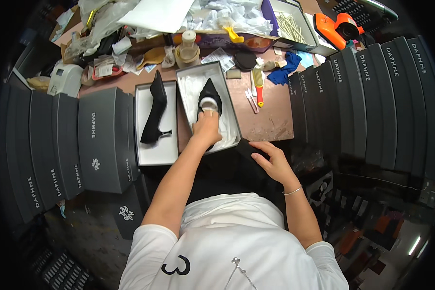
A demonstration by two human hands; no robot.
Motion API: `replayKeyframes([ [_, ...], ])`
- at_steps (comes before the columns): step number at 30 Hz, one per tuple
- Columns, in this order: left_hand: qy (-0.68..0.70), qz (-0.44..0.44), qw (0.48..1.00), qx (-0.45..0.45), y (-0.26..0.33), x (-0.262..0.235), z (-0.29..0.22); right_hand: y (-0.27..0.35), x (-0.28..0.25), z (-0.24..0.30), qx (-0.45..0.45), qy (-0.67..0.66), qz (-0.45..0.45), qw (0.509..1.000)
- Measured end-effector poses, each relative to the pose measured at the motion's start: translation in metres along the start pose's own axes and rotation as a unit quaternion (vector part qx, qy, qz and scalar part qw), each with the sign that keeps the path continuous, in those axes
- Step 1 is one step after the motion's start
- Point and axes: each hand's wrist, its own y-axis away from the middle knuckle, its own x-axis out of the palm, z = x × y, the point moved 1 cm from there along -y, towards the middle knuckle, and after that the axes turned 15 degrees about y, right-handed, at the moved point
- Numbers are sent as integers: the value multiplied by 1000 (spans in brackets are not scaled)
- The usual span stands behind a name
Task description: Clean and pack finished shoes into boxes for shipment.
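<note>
One black shoe [210, 91] is set in the paper-lined box [227, 89], its middle hidden by the left hand [207, 128], whose grip cannot be made out. Left of that box, a second black shoe [154, 113] is laid in one plain box [171, 108]. Right of the paper-lined box, the half-curled right hand [274, 162] is set against one indistinct dark item [246, 149], its hold unclear.

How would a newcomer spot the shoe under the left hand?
On the table between dark shoeboxes, find the white-lined open box. The black pointed shoe lies in it, toe away from the person, left hand at its opening. Unlike the black heeled shoe to its left, it shows white inside.
</note>
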Motion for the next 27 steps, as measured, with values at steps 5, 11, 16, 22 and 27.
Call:
replayKeyframes([
  [5,301,-75,943,120,44,-36,9,-75,-33,-51,10,-15,-133,991],
  [11,709,-153,686,-60,47,-47,-5,-269,-36,-97,-172,241,-268,917],
  [16,852,-120,507,-53,31,-41,-23,-340,9,-152,-145,416,-195,876],
  [22,879,-118,451,-101,15,-22,-3,-223,-43,-49,-144,66,-110,981],
  [27,851,-71,516,-62,21,-28,-18,-90,-17,65,-375,152,-87,910],
])
